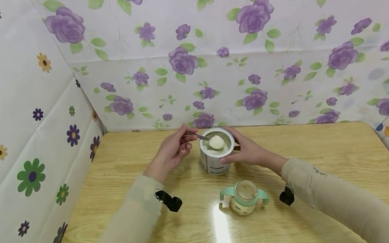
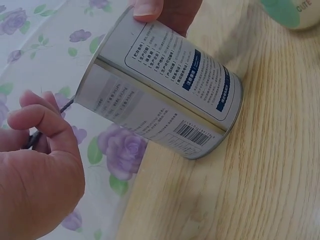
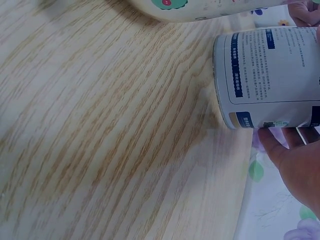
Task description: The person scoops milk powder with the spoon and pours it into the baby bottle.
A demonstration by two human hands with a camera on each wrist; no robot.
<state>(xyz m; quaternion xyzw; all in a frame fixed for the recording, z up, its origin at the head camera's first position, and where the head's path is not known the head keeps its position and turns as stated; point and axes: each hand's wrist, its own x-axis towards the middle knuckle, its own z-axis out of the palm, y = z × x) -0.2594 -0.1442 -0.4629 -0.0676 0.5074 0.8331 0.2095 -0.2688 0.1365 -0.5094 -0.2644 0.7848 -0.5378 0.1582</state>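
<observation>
My left hand pinches the dark handle of a spoon at the left of an open, upright can. A rounded heap of whitish powder sits in the spoon's bowl, over the can's mouth. More pale powder shows inside the can below it. Round the can's right side my right hand grips the wall, thumb toward me and fingers behind. In the left wrist view, printed text and a barcode cover the can's side. The spoon's bowl is hidden there.
An uncapped baby bottle with green handles stands nearer to me than the can, between my forearms. The wooden table ends at a flowered sheet behind the can. Another flowered sheet rises along the left.
</observation>
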